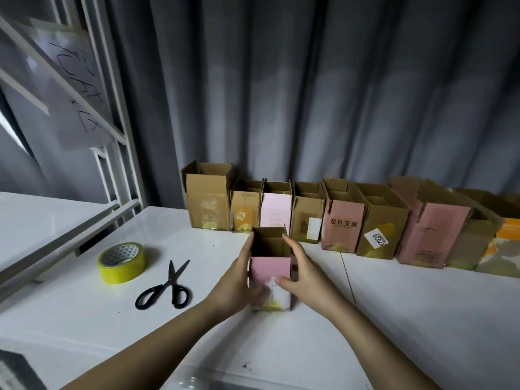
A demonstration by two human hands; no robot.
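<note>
Backdrop: grey pleated curtain (309,94) across the whole upper frame.
Surface: white desk (84,327), filling the lower frame; a seam runs through it right of centre.
Upper left: white metal rack (118,142), with a paper sheet (76,88) of handwritten marks hanging tilted on it.
Left of centre: roll of yellow tape (121,263), lying flat on the desk, hole upward.
Just right of the tape: black scissors (166,288), closed, blades towards the curtain, apart from the roll.
Centre, left side: left hand (233,282), fingers laid along the left wall of the box and thumb towards its front, holding it.
Centre: pink box (270,267), upright on the desk, top open, brown inside, yellow tape along its bottom edge; held between both hands, just in front of the back row.
Centre, right side: right hand (306,280), fingers on the right wall, thumb pressed on the pink front face, gripping it.
Back, centre to right edge: row of boxes (343,220), brown and pink, tops open, side by side against the curtain.
</note>
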